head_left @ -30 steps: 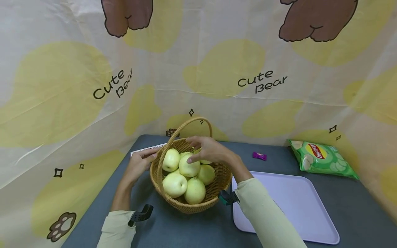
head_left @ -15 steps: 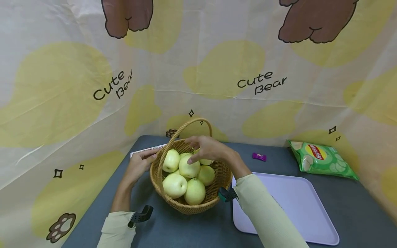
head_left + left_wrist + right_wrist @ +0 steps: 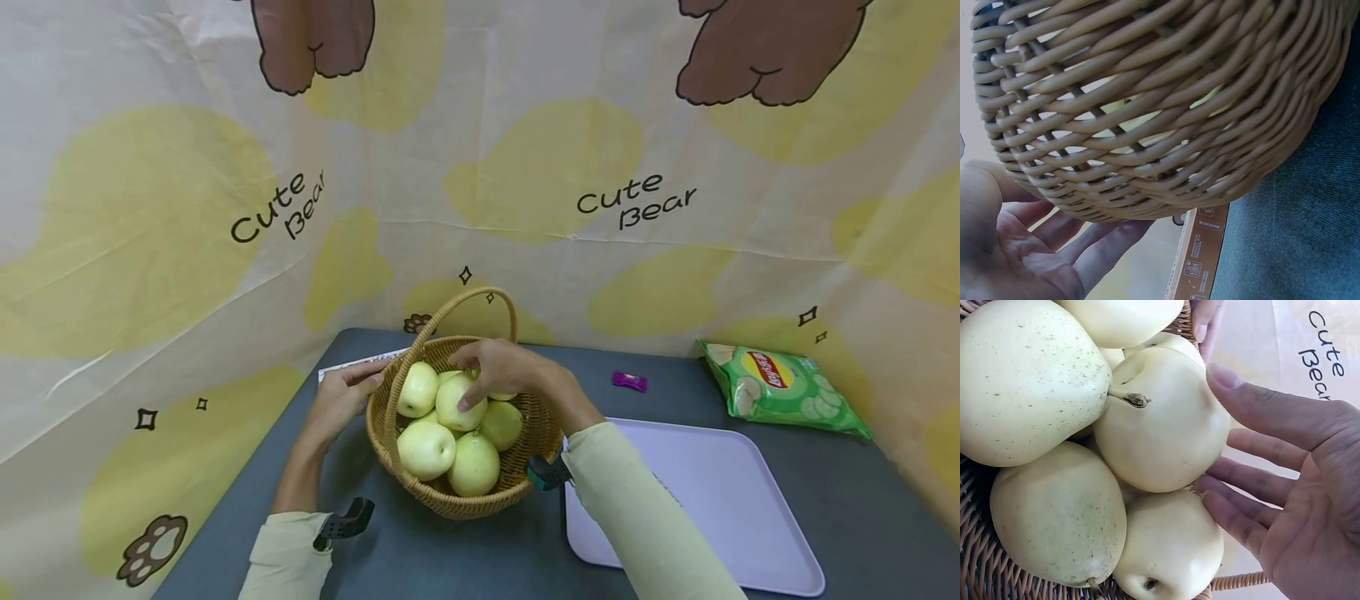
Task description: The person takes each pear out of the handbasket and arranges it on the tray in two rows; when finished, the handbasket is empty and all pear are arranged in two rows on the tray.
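A wicker basket with a tall hoop handle stands on the table and holds several pale green-yellow pears. My left hand touches the basket's left side near the rim. In the left wrist view, its fairly straight fingers lie against the woven wall. Above the pears, my right hand holds the top pear, which still lies among the others. Its thumb is at one side of that pear, with the curved fingers at another; some fingertips are partly hidden. Other pears lie close around it.
A pale lilac tray lies right of the basket, partly under my right sleeve. Behind it are a small purple wrapped sweet and a green bag of chips. A printed strip lies behind the basket's left side. A patterned cloth hangs behind the table.
My right hand has come down slightly and its fingers have closed in around the top pear. The left hand and the basket have hardly moved; the head view has shifted a little.
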A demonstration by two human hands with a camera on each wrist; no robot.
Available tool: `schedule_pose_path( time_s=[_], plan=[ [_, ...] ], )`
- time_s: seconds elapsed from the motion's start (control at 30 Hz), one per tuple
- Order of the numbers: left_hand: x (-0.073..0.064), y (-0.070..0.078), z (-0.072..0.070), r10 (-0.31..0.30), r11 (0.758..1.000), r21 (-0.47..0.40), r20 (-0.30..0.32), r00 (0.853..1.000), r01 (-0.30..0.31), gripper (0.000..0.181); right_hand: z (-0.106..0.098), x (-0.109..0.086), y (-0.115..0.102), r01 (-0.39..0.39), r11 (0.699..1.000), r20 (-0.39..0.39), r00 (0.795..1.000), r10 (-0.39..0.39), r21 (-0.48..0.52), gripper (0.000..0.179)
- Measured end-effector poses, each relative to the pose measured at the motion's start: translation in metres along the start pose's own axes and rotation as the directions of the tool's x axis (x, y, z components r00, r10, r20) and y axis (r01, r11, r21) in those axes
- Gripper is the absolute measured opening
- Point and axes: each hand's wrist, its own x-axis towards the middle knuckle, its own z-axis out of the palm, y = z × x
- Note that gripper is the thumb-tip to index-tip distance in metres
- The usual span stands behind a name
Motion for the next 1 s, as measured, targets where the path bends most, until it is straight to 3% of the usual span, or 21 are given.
schedule_pose_path(
  time_s=[0.37, 0.7, 1.0],
  plan=[
    [-0.0018, 0.0033, 0.0002, 0.002, 1.0, 0.009, -0.005, 1.0, -0.002, 0.038, 0.0058, 0.0015, -0.0051, -0.036, 0.994, 0.028, 0.999, 0.039, -0.103, 0.074],
    [-0.0017, 0.0026, 0.0002, -0.001, 1.0, 0.008, -0.002, 1.0, 0.001, 0.039, 0.009, 0.0022, -0.01, -0.029, 0.99, 0.101, 0.994, 0.043, -0.135, 0.08],
    [-0.0012, 0.0018, -0.0006, 0.0, 1.0, 0.002, 0.003, 1.0, 0.0, 0.039, 0.0095, -0.0023, -0.0073, 0.02, 0.992, 0.054, 0.998, -0.014, -0.123, 0.078]
  ],
)
